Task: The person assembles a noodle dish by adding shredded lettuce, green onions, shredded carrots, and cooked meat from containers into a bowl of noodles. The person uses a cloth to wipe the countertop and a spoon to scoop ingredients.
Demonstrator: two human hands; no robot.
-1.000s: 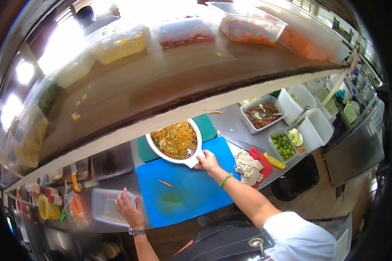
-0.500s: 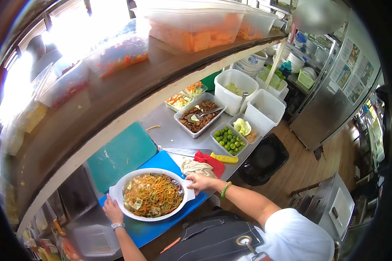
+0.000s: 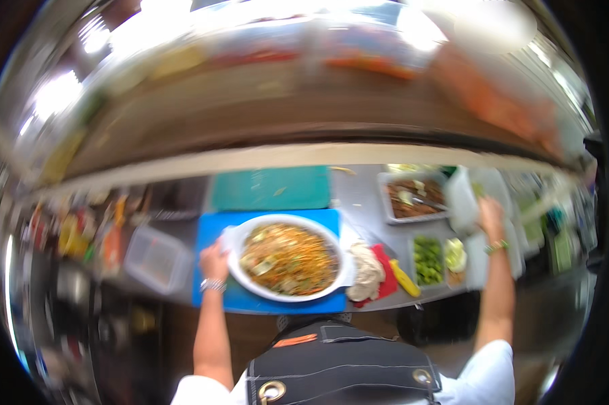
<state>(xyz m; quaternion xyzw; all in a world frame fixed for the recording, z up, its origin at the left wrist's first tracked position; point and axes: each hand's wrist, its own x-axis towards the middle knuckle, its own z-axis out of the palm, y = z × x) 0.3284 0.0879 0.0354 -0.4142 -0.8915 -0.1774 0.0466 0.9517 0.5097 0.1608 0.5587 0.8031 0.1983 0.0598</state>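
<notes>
A white oval serving dish (image 3: pixel 346 271) full of noodles with vegetables (image 3: pixel 289 260) sits on a blue cutting board (image 3: pixel 271 305). My left hand (image 3: pixel 214 260) is closed on the dish's left handle, a metal band on its wrist. Far to the right, my right hand (image 3: pixel 491 214) is at the tall white tub (image 3: pixel 463 206), which has green leaves in it. Motion blurs its fingers, so whether they hold anything is unclear. Beside that hand stand a tray of brown cooked meat (image 3: pixel 412 197) with a spoon, a tub of small green limes (image 3: pixel 427 260) and a cut pale-green vegetable (image 3: pixel 455 256).
A teal cutting board (image 3: pixel 271 189) lies behind the blue one. Right of the dish are a crumpled cloth (image 3: pixel 365 273), a red cloth (image 3: pixel 385 277) and a yellow handle (image 3: pixel 406 279). A clear plastic container (image 3: pixel 157 260) stands left. The shelf (image 3: pixel 304 154) spans overhead.
My right hand has let go of the dish's right handle and moved right to the tall white tub. My left hand stays at the dish. The view has swung round.
</notes>
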